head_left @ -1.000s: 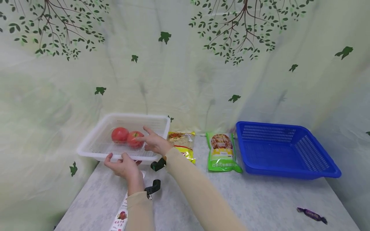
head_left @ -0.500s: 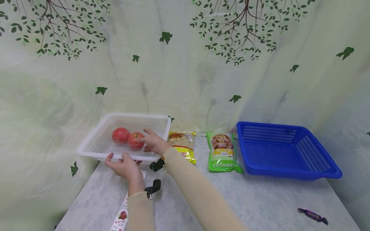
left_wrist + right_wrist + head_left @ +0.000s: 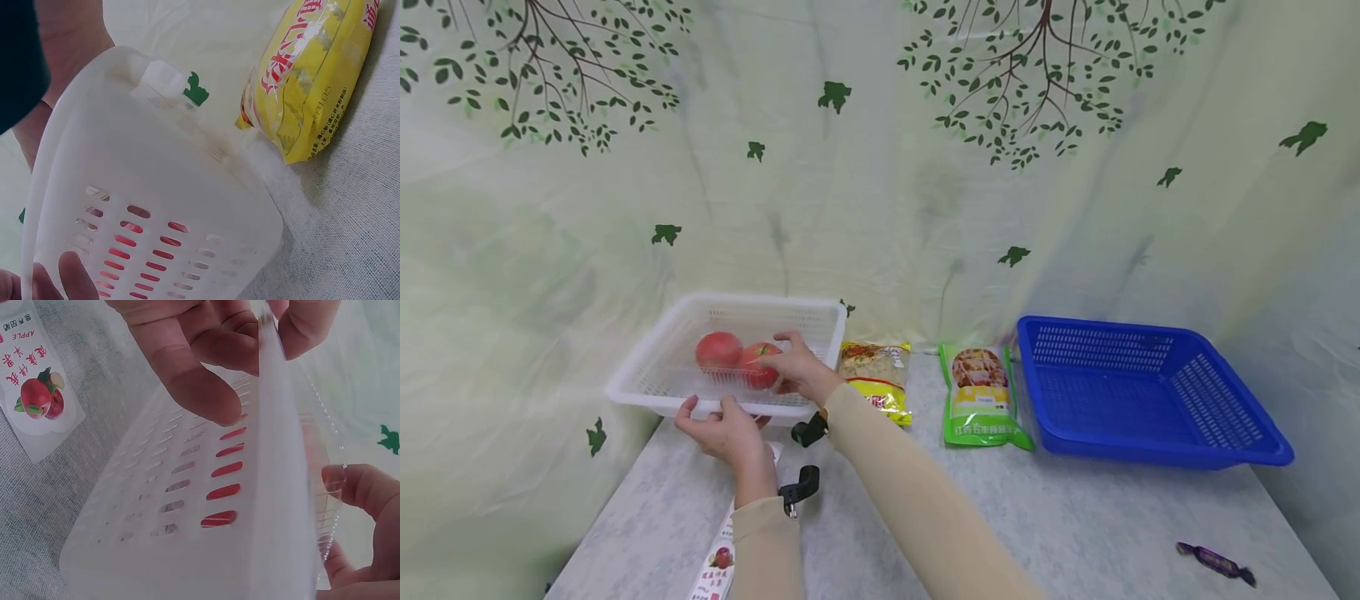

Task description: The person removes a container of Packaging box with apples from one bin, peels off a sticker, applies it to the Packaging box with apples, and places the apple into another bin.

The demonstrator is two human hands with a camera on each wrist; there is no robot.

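The two red apples (image 3: 720, 348) have slid slightly toward my right hand (image 3: 805, 369), inside the white basket (image 3: 647, 403). My left hand (image 3: 730, 435) pinches its rim; from here I can't tell if the right fingers grip.

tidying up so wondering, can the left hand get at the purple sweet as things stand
Probably not: the left hand grips the white basket by its rim, and the right forearm lies between that hand and the purple sweet.
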